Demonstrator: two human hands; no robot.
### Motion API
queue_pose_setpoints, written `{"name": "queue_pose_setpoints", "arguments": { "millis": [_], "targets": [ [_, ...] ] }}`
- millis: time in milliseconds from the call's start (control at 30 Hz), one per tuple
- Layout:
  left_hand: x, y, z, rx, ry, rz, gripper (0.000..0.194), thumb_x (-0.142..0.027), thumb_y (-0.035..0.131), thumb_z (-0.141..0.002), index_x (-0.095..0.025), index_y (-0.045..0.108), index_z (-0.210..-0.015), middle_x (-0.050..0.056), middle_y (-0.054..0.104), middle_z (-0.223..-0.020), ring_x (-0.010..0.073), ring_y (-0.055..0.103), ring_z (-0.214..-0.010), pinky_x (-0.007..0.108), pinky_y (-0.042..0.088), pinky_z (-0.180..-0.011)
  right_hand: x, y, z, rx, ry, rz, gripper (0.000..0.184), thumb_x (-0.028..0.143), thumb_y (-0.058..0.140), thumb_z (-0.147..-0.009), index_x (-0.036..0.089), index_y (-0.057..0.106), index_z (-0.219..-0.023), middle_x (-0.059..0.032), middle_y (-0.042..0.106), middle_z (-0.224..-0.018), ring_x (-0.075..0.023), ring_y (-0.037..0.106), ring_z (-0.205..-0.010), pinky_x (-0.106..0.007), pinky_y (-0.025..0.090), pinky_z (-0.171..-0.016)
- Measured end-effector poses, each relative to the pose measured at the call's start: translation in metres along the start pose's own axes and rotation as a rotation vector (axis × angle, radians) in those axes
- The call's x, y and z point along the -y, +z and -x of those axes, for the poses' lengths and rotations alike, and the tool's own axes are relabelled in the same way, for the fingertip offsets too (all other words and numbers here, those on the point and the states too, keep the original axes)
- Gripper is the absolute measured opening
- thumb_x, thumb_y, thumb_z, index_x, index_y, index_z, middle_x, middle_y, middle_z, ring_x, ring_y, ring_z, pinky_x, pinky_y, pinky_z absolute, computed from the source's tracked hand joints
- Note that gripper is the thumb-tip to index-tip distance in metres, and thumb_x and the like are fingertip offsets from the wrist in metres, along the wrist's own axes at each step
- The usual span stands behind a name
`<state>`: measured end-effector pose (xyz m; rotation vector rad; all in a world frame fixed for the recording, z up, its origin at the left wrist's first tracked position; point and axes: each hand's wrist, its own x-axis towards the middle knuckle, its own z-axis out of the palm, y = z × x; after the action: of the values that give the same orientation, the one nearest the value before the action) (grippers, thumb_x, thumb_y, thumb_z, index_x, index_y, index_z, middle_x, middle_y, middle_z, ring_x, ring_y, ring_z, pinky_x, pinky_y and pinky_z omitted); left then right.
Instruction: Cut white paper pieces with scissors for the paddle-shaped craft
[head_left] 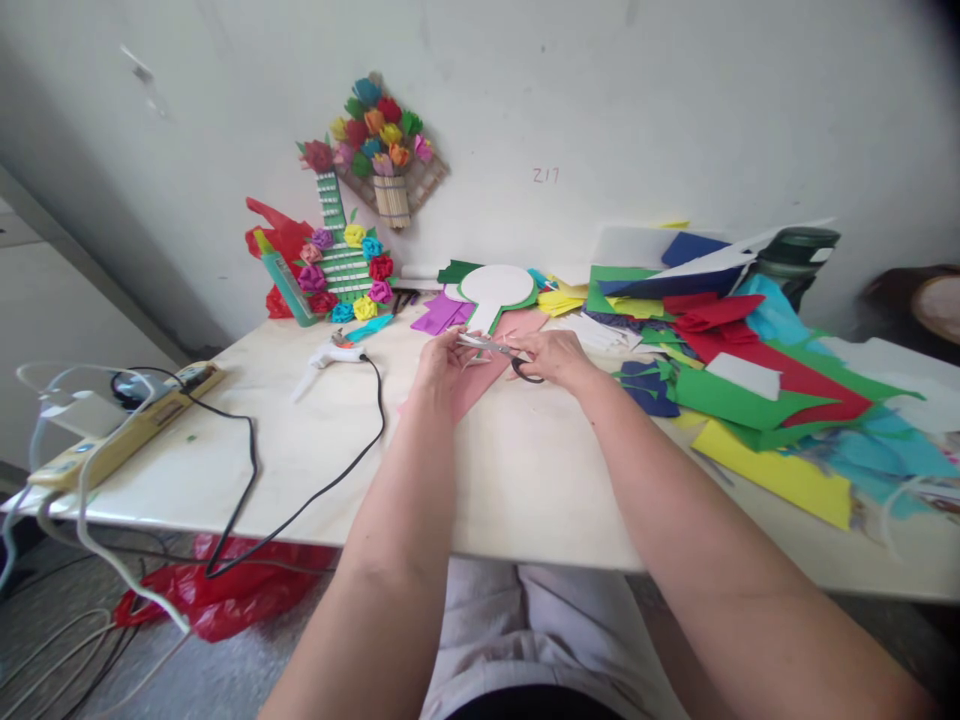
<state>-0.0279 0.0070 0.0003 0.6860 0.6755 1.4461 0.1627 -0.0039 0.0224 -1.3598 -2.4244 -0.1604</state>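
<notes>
My right hand is closed around the dark handles of a pair of scissors, its metal blades pointing left. The blade tips reach my left hand, whose fingers are pinched together at the level of the blades. What those fingers hold is too small to make out. Beneath both hands lies a pink paper sheet. Just beyond them rests a white round cutout with a stem, edged in green. A purple paper piece lies to its left.
Coloured paper scraps cover the table's right side. At left are a glue gun with a looping black cord, a power strip and a glue bottle. A flower-decorated guitar shape leans near the wall; a bottle stands back right.
</notes>
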Motion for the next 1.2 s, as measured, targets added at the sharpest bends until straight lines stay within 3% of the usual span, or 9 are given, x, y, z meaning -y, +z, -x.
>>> {"name": "queue_pose_setpoints", "arguments": {
  "millis": [300,567,1200],
  "targets": [
    [0.0010,0.0006,-0.0013,-0.057,-0.004,0.015,0.016,-0.011,0.048,-0.072,-0.010,0.058,-0.084,0.007,0.065,-0.066,0.0167,0.065,-0.066,0.027,0.052,-0.064,-0.0018,0.0020,0.0003,-0.001,-0.007,0.026,0.048,0.047,0.057,-0.064,0.036,0.057,-0.111,0.0036,0.064,-0.106,-0.0188,0.058,-0.094,-0.026,0.037,-0.067],
    [0.0005,-0.0003,-0.0007,-0.030,0.000,0.007,0.017,-0.010,0.047,-0.071,-0.010,0.058,-0.084,0.010,0.066,-0.071,0.0192,0.065,-0.076,0.028,0.052,-0.066,-0.0021,0.0033,-0.0001,0.005,-0.006,0.047,0.046,0.046,0.056,-0.066,0.035,0.057,-0.111,0.0027,0.064,-0.107,-0.0189,0.058,-0.093,-0.026,0.038,-0.068],
    [0.0034,0.0008,0.0028,0.072,0.011,-0.028,0.012,-0.013,0.047,-0.074,-0.011,0.059,-0.076,0.008,0.067,-0.074,0.0189,0.064,-0.077,0.034,0.051,-0.072,0.0010,0.0008,0.0003,0.018,0.004,0.064,0.051,0.048,0.057,-0.064,0.033,0.056,-0.112,0.0007,0.064,-0.106,-0.0207,0.059,-0.091,-0.027,0.037,-0.064]
  ]
}}
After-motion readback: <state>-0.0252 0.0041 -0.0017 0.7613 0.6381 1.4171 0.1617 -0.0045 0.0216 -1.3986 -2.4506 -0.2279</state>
